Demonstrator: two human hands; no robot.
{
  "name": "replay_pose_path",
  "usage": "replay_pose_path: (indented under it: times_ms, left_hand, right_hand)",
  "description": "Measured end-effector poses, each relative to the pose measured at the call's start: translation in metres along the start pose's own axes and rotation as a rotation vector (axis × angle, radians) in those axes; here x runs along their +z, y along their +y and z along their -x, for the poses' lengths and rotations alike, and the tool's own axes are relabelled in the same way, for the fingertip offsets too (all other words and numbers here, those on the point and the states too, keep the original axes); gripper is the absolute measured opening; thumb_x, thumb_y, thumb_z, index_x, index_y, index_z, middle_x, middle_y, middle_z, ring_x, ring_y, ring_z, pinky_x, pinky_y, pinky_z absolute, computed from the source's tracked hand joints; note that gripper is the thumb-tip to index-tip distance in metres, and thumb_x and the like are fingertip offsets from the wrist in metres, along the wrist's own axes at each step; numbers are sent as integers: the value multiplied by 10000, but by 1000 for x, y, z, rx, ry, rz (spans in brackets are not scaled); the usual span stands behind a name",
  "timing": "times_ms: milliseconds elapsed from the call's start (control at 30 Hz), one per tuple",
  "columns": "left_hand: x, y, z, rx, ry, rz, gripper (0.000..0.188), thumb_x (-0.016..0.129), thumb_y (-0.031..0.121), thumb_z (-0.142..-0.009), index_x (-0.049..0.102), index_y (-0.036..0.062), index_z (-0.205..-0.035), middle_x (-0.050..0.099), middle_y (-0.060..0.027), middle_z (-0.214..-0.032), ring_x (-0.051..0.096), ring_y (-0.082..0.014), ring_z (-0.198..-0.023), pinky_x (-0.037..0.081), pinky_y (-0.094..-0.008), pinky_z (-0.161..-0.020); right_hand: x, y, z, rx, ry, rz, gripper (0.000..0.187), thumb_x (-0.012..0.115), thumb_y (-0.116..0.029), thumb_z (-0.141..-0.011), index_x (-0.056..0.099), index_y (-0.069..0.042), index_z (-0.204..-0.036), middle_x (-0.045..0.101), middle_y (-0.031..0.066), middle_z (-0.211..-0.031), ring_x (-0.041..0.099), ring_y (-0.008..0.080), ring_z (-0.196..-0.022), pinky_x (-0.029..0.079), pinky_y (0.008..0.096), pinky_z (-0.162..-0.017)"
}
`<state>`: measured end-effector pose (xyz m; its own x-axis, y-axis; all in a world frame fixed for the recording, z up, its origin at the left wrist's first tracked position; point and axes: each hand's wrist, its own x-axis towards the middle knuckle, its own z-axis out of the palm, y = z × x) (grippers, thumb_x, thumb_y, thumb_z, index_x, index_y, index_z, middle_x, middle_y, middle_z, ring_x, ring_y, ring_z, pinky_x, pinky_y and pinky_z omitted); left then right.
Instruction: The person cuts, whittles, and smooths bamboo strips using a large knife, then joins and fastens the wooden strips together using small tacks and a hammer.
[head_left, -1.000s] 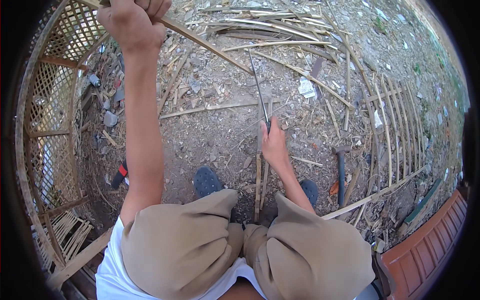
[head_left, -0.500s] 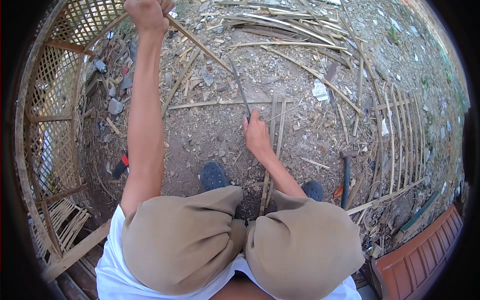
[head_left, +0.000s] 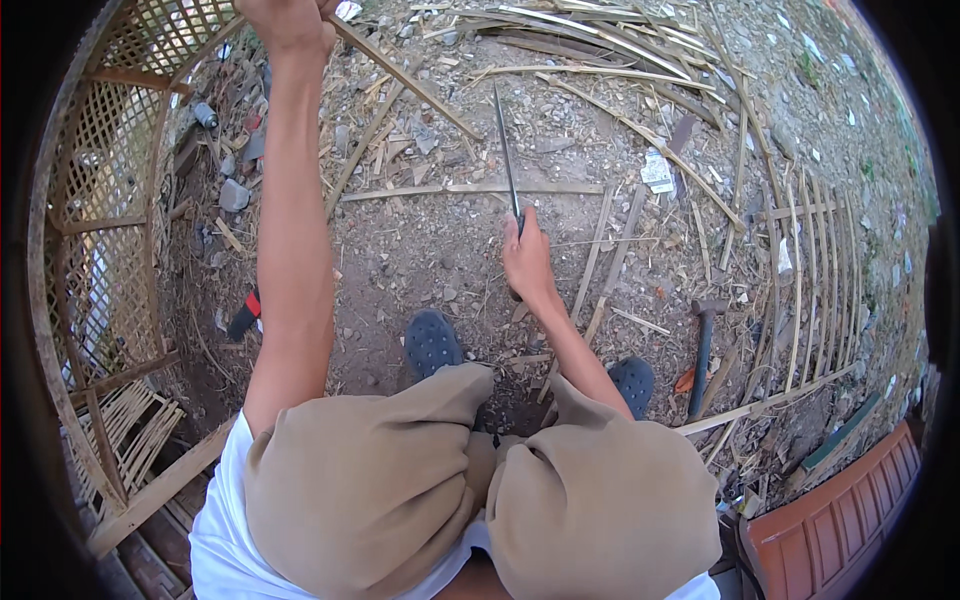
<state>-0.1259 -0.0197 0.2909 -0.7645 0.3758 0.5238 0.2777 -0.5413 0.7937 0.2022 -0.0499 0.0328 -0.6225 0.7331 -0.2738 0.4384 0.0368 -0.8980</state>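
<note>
At the far left, my left hand (head_left: 288, 22) is closed in a fist around one end of a bamboo strip (head_left: 412, 86); its fingers are partly cut off by the picture's top edge. The strip slants down to the right, its free end over the dirt. My right hand (head_left: 528, 262) grips the dark handle of a long knife (head_left: 506, 145) in front of my knees. The thin blade points away from me, just right of the strip's free end and apart from it. Two loose strips (head_left: 612, 250) lie on the ground right of my right hand.
A hammer (head_left: 704, 350) lies right of my right shoe (head_left: 632, 382). Bamboo strips (head_left: 600, 40) are heaped at the far side. A slatted bamboo frame (head_left: 815, 275) lies at right, near a brown plastic panel (head_left: 835, 520). A lattice panel (head_left: 110, 200) stands at left.
My right hand has moved slightly right with the knife, and the blade has swung away from the strip's end. My left hand keeps hold of the strip. The two loose strips now lean further right.
</note>
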Motion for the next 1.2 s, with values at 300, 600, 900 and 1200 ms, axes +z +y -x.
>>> replay_pose_path:
  times_ms: [300,600,900,1200]
  left_hand:
    - [-36,19,14,-33,127,-87,512,529,230,-1068,224,185,-659,196,49,-580,153,-92,-495,144,-307,-451]
    - [-48,13,11,25,120,-42,500,489,234,-1112,305,225,-647,239,88,-504,188,-68,-383,131,-300,-370]
    - [-52,10,16,13,170,-12,523,508,319,-1139,304,231,-666,227,93,-512,183,-68,-385,130,-293,-365]
    - [-65,6,13,-13,192,9,522,501,332,-1149,305,225,-678,229,91,-523,176,-66,-389,125,-287,-364]
  right_hand:
    - [1,-25,14,-100,-37,26,281,516,-232,-1135,462,43,-1114,640,332,-709,673,560,-719,470,626,-639]
    - [5,-15,1,-81,-84,210,270,531,-222,-1132,462,39,-1129,653,326,-710,654,578,-685,465,626,-595]
    - [6,-37,-1,-213,20,148,285,545,-216,-1128,463,54,-1170,650,339,-719,664,570,-705,473,615,-594]
    - [14,-42,-2,-167,-78,97,294,556,-212,-1125,461,62,-1173,625,341,-673,667,564,-698,464,604,-561]
